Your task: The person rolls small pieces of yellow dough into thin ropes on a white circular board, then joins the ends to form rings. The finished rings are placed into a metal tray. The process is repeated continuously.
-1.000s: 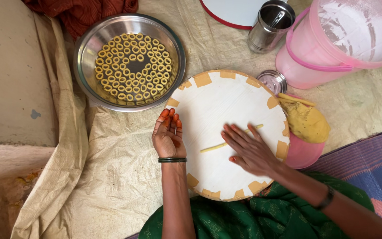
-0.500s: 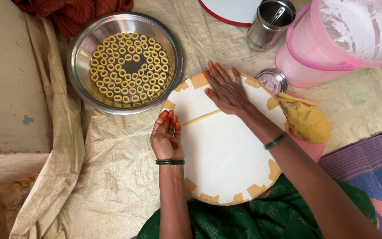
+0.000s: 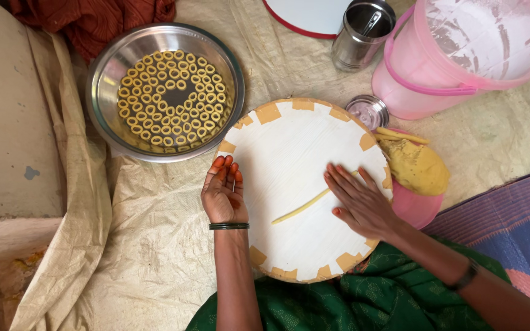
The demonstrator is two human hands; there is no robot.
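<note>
A round white board (image 3: 289, 147) with tan tape patches on its rim lies in front of me. My right hand (image 3: 358, 199) presses flat on a thin yellow dough strand (image 3: 299, 208) that sticks out to the left of the palm. My left hand (image 3: 222, 191) rests at the board's left edge, palm up, fingers loosely curled, holding nothing. A lump of yellow dough (image 3: 415, 164) sits on a pink lid (image 3: 421, 208) at the board's right.
A steel bowl (image 3: 108, 73) holding several dough rings stands at the upper left. A steel cup (image 3: 361, 34), a small steel lid (image 3: 368, 112) and a pink bucket (image 3: 461, 55) are at the back right. Beige cloth (image 3: 154, 245) covers the floor.
My right hand slid from the board's far edge back toward me, rolling the strand down to the board's middle. The left hand stayed put.
</note>
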